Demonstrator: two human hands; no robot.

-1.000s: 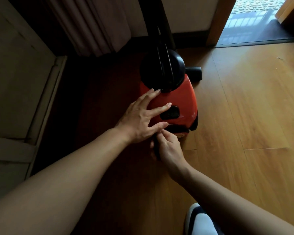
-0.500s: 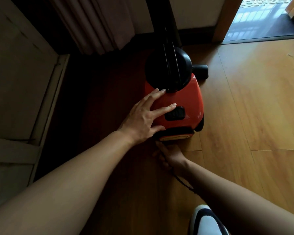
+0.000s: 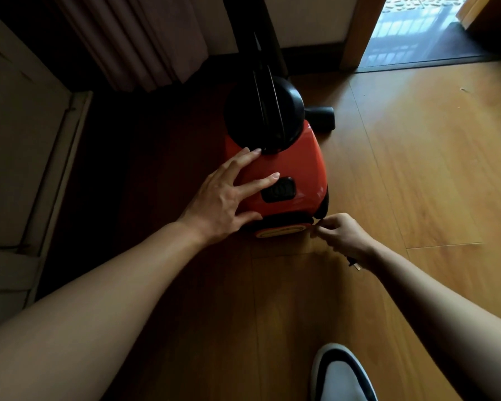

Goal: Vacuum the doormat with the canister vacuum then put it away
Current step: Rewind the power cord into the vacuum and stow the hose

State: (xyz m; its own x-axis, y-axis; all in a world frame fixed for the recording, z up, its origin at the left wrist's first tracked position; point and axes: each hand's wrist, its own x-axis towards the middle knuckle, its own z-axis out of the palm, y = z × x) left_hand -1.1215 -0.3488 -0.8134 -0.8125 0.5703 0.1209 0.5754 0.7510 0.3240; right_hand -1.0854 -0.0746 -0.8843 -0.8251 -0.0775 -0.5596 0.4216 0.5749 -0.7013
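The red canister vacuum (image 3: 301, 166) stands on the wooden floor, with a black dome (image 3: 243, 117) at its front and black tubes rising from it. My left hand (image 3: 223, 198) lies flat on its red top, fingers spread, next to the black switch (image 3: 278, 189). At the vacuum's rear right corner my right hand (image 3: 342, 235) is pinched shut on the power cord. The cord's plug (image 3: 355, 264) sticks out under my wrist. A dark mat (image 3: 451, 44) lies beyond the doorway at the top right.
A curtain (image 3: 145, 39) hangs behind the vacuum on the left. A pale cabinet (image 3: 18, 125) lines the left side. A black nozzle (image 3: 321, 117) lies right of the dome. My white shoe (image 3: 342, 374) is at the bottom. Wooden floor (image 3: 431, 169) stretches right.
My right hand has moved from behind the middle of the vacuum's rear to its rear right corner. The trailing cord is gone from the floor and the plug now shows at my wrist. My left hand stays put.
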